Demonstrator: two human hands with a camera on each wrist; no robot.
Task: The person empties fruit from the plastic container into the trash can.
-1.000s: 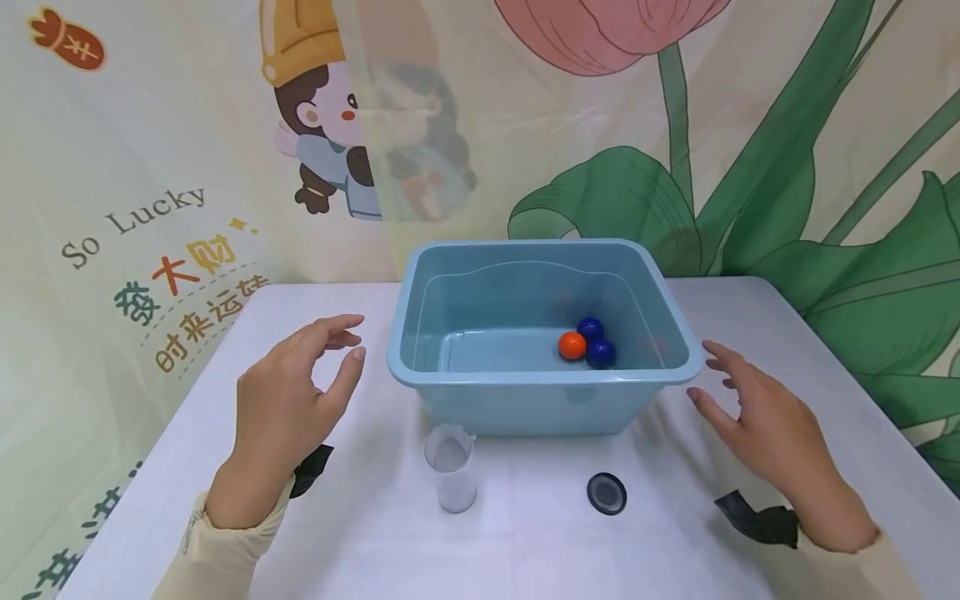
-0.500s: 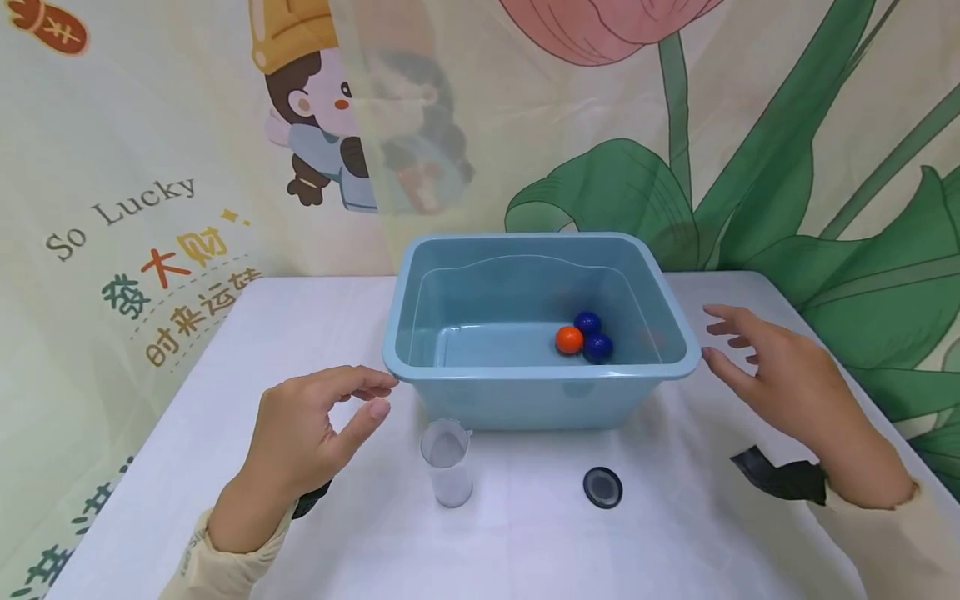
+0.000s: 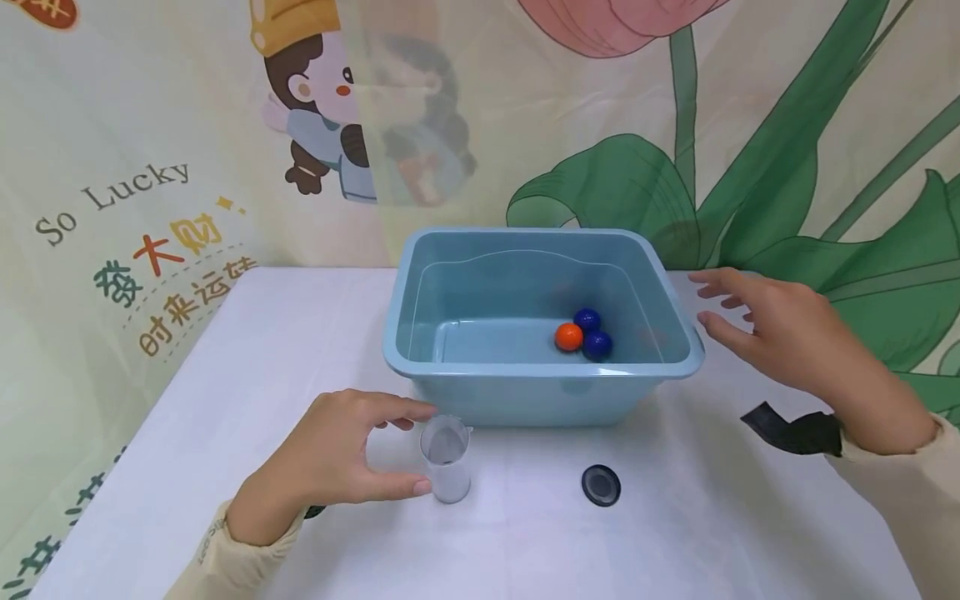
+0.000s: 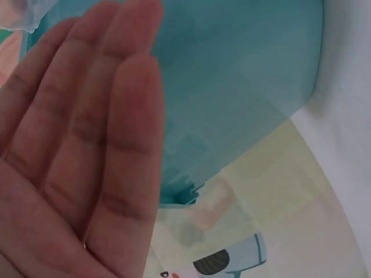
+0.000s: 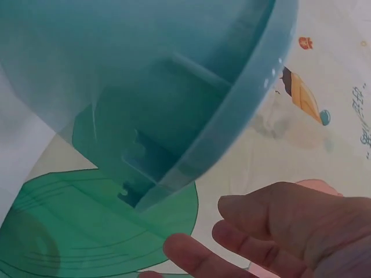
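While your right hand (image 3: 795, 329), fingers relaxed, has moved back along the blue tub's (image 3: 517, 400) right rim, the head view shows your left hand (image 3: 345, 450) newly at the clear cup (image 3: 450, 479), thumb and fingers spread, contact unclear; white tabletop (image 3: 525, 508) runs between cup and black disc (image 3: 601, 485). In the left wrist view, your fingers extend near the tub's wall. In the right wrist view, a gap separates your fingertips from its rim.

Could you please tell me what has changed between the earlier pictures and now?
The left hand moved right and toward the person, its thumb and fingers now at the cup; whether they touch it is unclear. The right hand moved forward beside the tub. No grip or release shows. The tub, cup, lid and balls stayed put.
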